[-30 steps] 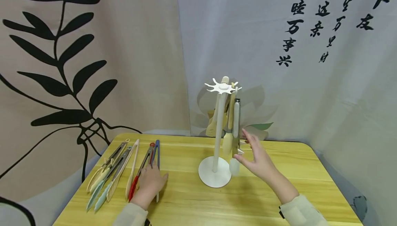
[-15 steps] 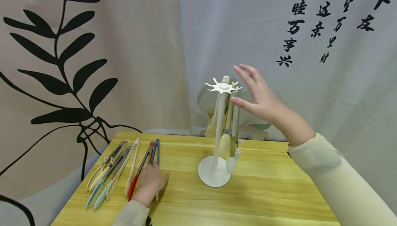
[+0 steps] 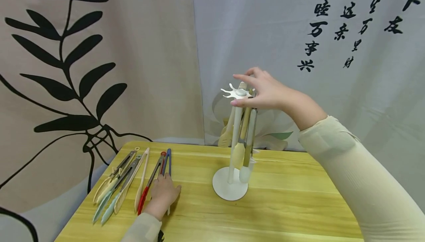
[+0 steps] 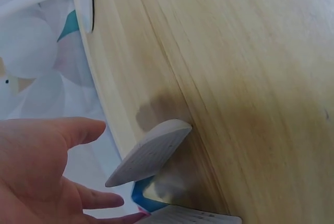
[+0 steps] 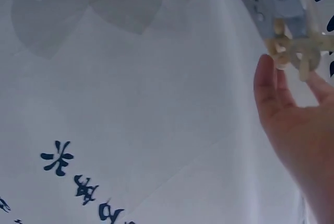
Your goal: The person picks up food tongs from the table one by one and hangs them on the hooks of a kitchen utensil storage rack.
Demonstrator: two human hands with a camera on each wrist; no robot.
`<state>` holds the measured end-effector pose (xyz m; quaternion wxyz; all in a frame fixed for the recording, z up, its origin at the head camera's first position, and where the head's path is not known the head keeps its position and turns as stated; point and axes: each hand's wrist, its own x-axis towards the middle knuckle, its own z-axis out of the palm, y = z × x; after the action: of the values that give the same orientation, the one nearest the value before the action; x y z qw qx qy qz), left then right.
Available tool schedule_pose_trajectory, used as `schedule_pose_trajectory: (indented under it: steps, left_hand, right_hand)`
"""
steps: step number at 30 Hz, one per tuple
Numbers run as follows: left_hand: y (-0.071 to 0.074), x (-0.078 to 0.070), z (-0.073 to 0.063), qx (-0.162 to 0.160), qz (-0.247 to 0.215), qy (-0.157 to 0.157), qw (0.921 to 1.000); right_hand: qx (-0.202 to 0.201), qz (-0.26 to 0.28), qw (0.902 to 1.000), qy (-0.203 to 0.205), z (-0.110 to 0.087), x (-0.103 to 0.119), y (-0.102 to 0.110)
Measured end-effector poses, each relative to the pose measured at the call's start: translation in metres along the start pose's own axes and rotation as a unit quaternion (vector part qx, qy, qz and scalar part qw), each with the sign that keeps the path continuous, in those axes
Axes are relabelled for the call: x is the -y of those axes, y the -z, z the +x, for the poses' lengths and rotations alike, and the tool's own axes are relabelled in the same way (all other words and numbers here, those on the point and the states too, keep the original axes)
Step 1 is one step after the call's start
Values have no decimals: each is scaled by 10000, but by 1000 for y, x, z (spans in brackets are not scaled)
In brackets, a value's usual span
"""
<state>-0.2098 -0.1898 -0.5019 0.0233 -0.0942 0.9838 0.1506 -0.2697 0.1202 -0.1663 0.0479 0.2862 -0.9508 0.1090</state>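
Note:
A white utensil rack (image 3: 236,131) stands on the table, topped by a ring of hooks (image 3: 230,92). My right hand (image 3: 265,90) reaches round the ring from the right, its fingers above and thumb in front. In the right wrist view, my fingers come up beside the hooks (image 5: 305,54); contact is hard to judge. From the ring hang a beige spatula (image 3: 225,138), a cream-headed utensil (image 3: 238,155) and a grey-handled utensil (image 3: 251,127). Over blue tongs (image 3: 169,159) and red tongs (image 3: 142,199) lies my left hand (image 3: 163,194), fingers extended. White ridged tong tips (image 4: 151,153) show beside it.
Further left lie mint-tipped tongs (image 3: 109,205), cream tongs (image 3: 103,188) and wooden-looking tongs (image 3: 141,186). The rack's round base (image 3: 220,188) sits mid-table. A printed curtain (image 3: 159,68) hangs behind the wooden table (image 3: 282,208).
My right hand has risen from beside the hanging utensils, then moved left to the hook ring. The hanging utensils have shifted slightly left. My left hand stays in place.

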Motion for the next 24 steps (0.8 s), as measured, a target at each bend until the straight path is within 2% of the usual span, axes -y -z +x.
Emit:
schedule_pose_trajectory:
  steps: [5,10,15,24]
  left_hand:
    - [-2,-2,2,-48,26,85,9999]
    - [-6,-3,7,-73,21,203,9998]
    - [-8,-5,8,-37,135,166,9998]
    - [-10,-4,12,-90,331,-15,9994]
  right_hand:
    - [325,-156,9992,-169,2,12,6]
    - [636,-24,9956,-688,2,23,11]
    - [921,217,9891,-1131,2,31,12]
    - [873,362,9868,-1313,5,36,8]
